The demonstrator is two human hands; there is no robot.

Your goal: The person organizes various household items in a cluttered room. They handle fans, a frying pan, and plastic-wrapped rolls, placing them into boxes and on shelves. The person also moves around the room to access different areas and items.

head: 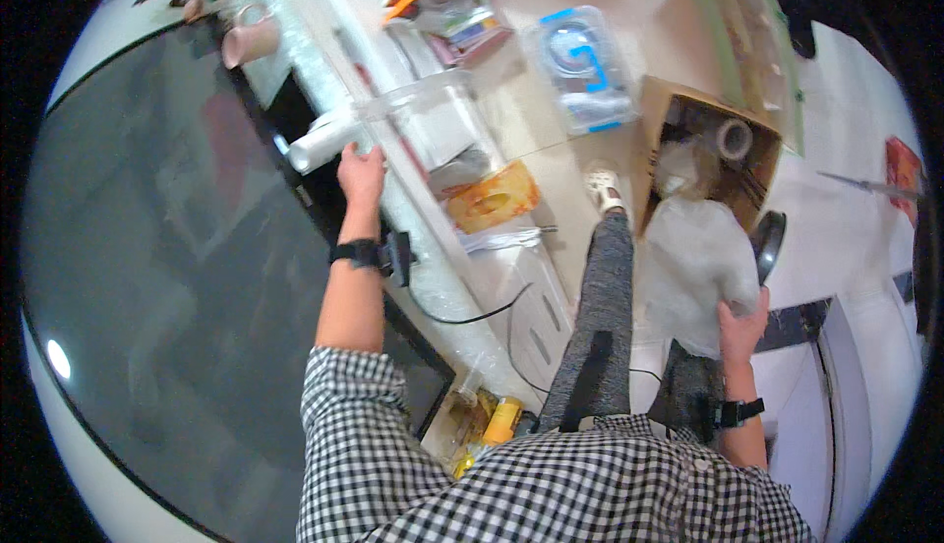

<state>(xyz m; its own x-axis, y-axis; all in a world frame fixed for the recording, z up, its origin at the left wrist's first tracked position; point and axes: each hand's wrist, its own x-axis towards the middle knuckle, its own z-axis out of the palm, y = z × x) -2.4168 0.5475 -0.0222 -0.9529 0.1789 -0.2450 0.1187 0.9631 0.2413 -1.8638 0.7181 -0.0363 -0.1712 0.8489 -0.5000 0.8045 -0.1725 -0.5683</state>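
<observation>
My left hand (361, 174) reaches over the edge of a cabinet, thumb and fingers apart, beside a white cylinder (324, 146) lying on its side. Whether the fingertips touch the cylinder is hard to tell. My right hand (743, 325) grips the lower edge of a whitish translucent plastic bag (697, 270), which hangs in front of an open cardboard box (649, 108). Inside the box lie a roll (734, 139) and crumpled plastic. A dark rounded object (771, 244) shows just beyond my right hand, partly hidden by the bag.
A large dark glossy screen (169, 263) fills the left side. A pink mug (251, 41) stands on the plastic-covered cabinet top (413, 277). An orange tissue pack (494, 200) lies beside a clear bin (435, 115). On the floor sits a clear plastic case (586, 71); a black cable (472, 319) crosses the cabinet.
</observation>
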